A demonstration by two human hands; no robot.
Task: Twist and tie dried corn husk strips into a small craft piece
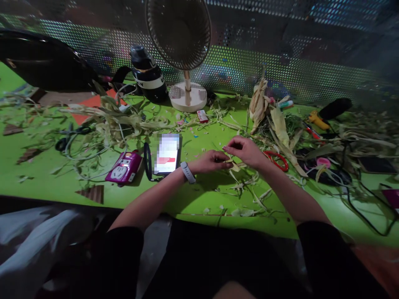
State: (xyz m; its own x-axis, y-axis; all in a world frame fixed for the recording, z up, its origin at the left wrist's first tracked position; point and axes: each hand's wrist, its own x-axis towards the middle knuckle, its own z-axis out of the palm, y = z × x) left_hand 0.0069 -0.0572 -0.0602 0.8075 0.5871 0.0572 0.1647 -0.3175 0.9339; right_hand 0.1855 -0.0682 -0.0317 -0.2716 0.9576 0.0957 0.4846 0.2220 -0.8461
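Observation:
Both hands meet over the green table point(199, 199). My left hand point(212, 161), with a light watch band on its wrist, is closed on a pale strip of dried corn husk point(235, 167), whose loose end sticks out to the right of the fingers. Just above and to the right, my right hand point(246, 151) is pinched, thumb and forefinger together near the left fingers. What sits in that pinch is too small to make out. Thin husk shreds point(240, 185) lie on the table below the hands.
Left of my hands are a lit phone point(168, 155), a purple socket block point(124, 168) and scissors point(71, 135). A fan point(188, 95) and a dark bottle point(149, 79) stand behind. At right lie husk bundles point(282, 128), a red ring point(277, 160) and a yellow-handled tool point(318, 120).

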